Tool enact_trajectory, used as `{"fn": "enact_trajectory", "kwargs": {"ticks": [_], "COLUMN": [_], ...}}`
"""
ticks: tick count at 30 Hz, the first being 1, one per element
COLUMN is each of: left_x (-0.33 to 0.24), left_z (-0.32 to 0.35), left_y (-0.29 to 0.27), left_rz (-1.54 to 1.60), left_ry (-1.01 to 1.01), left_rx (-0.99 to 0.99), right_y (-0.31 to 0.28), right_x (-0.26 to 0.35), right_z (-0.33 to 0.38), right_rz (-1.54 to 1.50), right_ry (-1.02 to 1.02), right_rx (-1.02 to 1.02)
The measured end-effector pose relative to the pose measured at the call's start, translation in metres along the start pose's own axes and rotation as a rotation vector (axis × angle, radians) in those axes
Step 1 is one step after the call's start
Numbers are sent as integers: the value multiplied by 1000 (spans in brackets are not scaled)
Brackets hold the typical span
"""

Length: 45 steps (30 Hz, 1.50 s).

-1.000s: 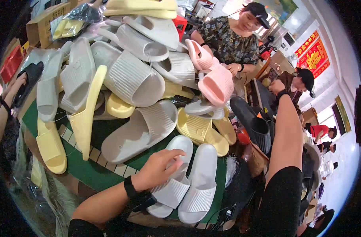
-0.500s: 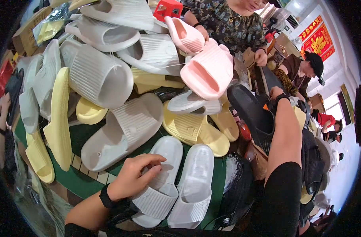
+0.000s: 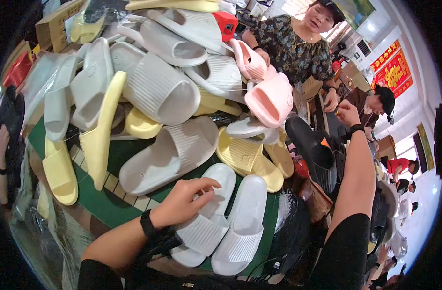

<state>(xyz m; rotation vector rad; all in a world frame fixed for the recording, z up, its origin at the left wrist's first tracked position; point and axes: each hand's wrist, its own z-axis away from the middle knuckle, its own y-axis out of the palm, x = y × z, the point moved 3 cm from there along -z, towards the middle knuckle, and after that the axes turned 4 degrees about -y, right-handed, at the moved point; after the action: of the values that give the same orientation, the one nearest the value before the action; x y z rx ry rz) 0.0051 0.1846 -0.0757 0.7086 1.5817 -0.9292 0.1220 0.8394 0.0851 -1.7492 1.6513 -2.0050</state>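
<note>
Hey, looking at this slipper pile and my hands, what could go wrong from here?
The long yellow slipper seems to stand on its side and could tip over. The loosely stacked grey slippers might slide. The white slipper by the left hand lies close to its neighbour, so moving one might nudge the other.

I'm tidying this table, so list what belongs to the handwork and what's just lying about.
Apparently in use:
left hand
right hand
pale slipper pair nearest the left hand

Apparently lying about:
yellow slippers
cardboard box
</note>
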Motion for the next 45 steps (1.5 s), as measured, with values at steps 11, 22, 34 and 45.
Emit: {"fn": "enact_trajectory", "kwargs": {"ticks": [11, 22, 34, 45], "left_x": [0, 1, -8, -1], "left_z": [2, -4, 5, 4], "left_y": [1, -1, 12, 4], "left_rz": [37, 316, 596, 452], "left_ry": [149, 264, 97, 113], "left_rx": [-57, 29, 236, 32], "right_y": [89, 250, 322, 323], "right_x": [254, 335, 245, 236], "right_z": [96, 319, 378, 383], "right_rz": [-447, -903, -830, -763], "right_ry": [-302, -538, -331, -242], "right_rx": [168, 340, 175, 97]}}
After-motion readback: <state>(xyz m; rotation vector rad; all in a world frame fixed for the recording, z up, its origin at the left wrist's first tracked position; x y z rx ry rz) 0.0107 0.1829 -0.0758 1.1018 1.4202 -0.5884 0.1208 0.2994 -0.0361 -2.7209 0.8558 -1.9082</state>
